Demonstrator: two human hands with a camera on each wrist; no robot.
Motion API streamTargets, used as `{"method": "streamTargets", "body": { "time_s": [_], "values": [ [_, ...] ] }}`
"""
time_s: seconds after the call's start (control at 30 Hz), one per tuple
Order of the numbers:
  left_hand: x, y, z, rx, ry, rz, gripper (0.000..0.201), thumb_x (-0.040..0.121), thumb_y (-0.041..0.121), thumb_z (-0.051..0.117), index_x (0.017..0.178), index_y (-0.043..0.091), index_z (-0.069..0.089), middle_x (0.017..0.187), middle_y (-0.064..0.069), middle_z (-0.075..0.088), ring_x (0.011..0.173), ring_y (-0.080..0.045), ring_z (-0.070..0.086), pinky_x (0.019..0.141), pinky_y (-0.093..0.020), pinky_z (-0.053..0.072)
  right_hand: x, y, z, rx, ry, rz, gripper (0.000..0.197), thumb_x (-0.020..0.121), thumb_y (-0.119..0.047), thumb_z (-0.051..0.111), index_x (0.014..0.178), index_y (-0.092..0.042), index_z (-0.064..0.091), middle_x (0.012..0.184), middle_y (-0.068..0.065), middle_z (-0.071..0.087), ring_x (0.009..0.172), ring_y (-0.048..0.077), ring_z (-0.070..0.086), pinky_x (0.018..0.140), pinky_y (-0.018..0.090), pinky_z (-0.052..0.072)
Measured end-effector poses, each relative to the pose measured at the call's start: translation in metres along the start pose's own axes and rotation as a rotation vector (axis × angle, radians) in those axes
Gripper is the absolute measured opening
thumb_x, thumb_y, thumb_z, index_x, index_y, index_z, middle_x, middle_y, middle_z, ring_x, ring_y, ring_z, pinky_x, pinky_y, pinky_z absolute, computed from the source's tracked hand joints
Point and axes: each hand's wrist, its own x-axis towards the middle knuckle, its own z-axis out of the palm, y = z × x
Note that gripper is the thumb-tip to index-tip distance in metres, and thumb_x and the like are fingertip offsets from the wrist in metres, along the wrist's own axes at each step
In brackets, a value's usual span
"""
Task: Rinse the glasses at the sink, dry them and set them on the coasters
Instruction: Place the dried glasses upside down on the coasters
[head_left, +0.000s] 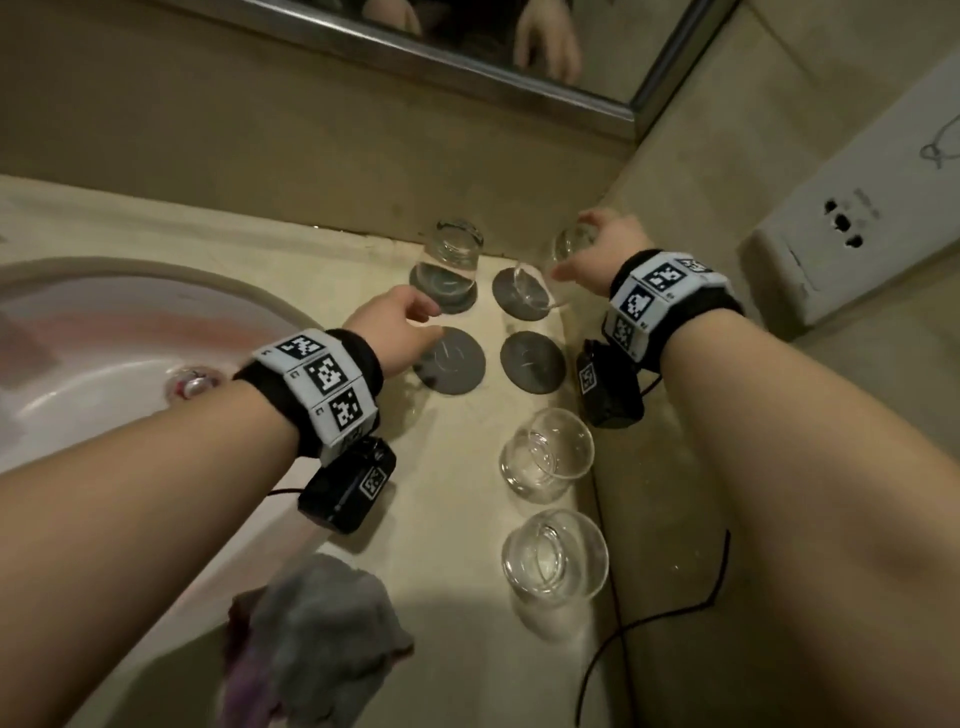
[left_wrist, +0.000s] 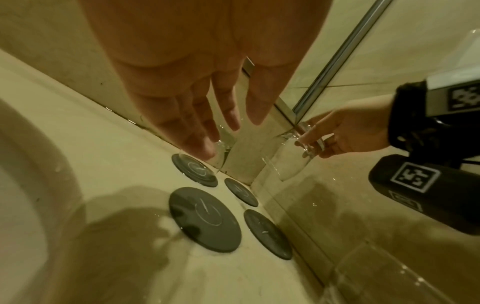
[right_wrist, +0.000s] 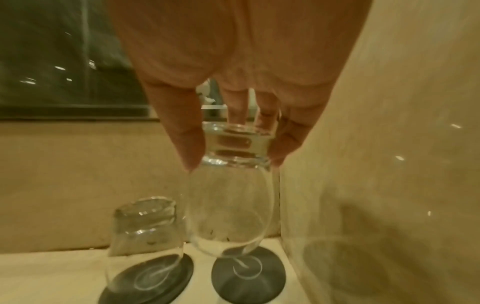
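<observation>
Glass (right_wrist: 230, 205) inverted above coaster (right_wrist: 249, 273) | right hand (head_left: 602, 254) gripping its base | left hand (head_left: 400, 332) relaxed, empty

No readable text, labels or numbers anywhere.

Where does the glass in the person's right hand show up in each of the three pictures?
Head view: the held glass is upper middle, upside down, tilted over the far right coaster.
Left wrist view: the glass is right of centre, in the wall corner.
Right wrist view: the glass fills the centre.
Shared landmark: the upside-down glass on the neighbouring coaster.
</observation>
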Motion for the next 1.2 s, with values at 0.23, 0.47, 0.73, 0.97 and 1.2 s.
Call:
{"method": "streamTargets", "body": {
  "time_s": [0.23,0.47,0.73,0.97,1.2],
  "values": [
    [0.019,0.002,0.005,0.169,-0.052,0.061,0.014,0.093,0.019,0.056,0.104,0.018,0.064,0.109,0.002,0.061,0.094,-0.016,0.055,0.085,-0.026,0.042,0.05,0.007,0.032,-0.047,0.046,-0.086,0.067,0.077,-0.015,0.075,0.136,-0.017,0.042,0.138,0.006,0.046,0.122,0.026,0.05,0.1,0.035,0.043],
    [0.029,-0.006,0.008,0.164,-0.062,0.047,0.012,0.092,0.018,0.057,0.101,0.018,0.065,0.102,0.004,0.06,0.086,-0.014,0.055,0.076,-0.022,0.037,0.074,0.008,0.047,-0.179,-0.028,-0.096,0.068,0.077,-0.015,0.073,0.137,-0.017,0.04,0.139,0.008,0.043,0.12,0.03,0.05,0.099,0.041,0.045],
    [0.025,-0.005,0.012,0.179,-0.101,0.064,0.012,0.093,0.018,0.055,0.101,0.018,0.064,0.1,0.004,0.062,0.085,-0.013,0.055,0.073,-0.021,0.036,0.073,0.006,0.055,-0.217,-0.042,-0.082,0.064,0.084,-0.015,0.063,0.141,-0.018,0.034,0.142,0.009,0.035,0.125,0.033,0.043,0.103,0.044,0.04],
    [0.006,0.015,0.028,0.383,-0.378,0.314,0.032,0.09,0.019,0.059,0.122,0.026,0.056,0.111,0.005,0.056,0.103,-0.015,0.059,0.092,-0.027,0.045,0.051,0.013,0.042,-0.118,-0.049,-0.089,0.08,0.085,-0.026,0.067,0.149,-0.021,0.019,0.154,0.007,0.017,0.136,0.029,0.032,0.11,0.04,0.033],
    [-0.028,0.019,0.059,0.726,-0.641,0.458,0.043,0.09,0.037,0.058,0.132,0.039,0.05,0.14,0.002,0.039,0.124,-0.017,0.045,0.103,-0.034,0.038,0.009,0.018,0.027,-0.016,-0.045,-0.112,0.082,0.086,-0.025,0.066,0.15,-0.022,0.015,0.153,0.009,0.019,0.134,0.026,0.036,0.105,0.035,0.035]
  ]
}}
